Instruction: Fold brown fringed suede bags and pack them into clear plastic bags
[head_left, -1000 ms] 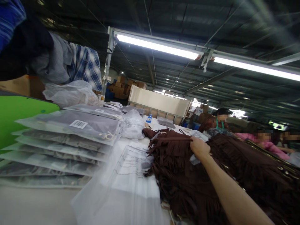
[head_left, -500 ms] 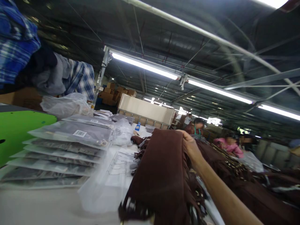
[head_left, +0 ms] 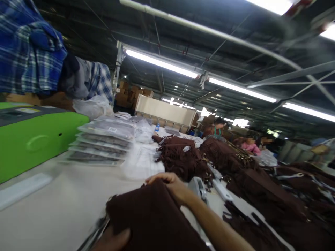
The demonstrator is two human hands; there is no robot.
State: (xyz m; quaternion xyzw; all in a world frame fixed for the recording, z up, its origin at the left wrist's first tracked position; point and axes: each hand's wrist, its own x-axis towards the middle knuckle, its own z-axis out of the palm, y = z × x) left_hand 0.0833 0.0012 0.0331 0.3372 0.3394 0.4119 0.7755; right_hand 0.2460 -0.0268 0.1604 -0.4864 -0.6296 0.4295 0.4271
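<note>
A folded dark brown fabric piece [head_left: 154, 216], perhaps a fringed garment, fills the bottom middle of the head view. My right hand [head_left: 171, 184] is closed on its far edge, fingers curled over the top. At the near left edge my left hand [head_left: 115, 240] grips the same cloth, blurred and partly cut off, with its thumb on top. Dark, blurred strands hang along the cloth's left side. Beyond it on the table lies a pile of brown fringed pieces [head_left: 180, 153].
Stacked clear bags with dark goods [head_left: 104, 139] stand left, beside a green machine [head_left: 39, 139]. A white strip [head_left: 24, 190] lies on the pale table [head_left: 75, 198]. More brown garments [head_left: 264, 195] and a grey device [head_left: 199, 188] are at right. Co-workers [head_left: 251, 146] are farther back.
The brown cloth has come away from the pile, nearer and lower, in my right hand. My left hand has come into view on it. The view has shifted, showing more of the green machine.
</note>
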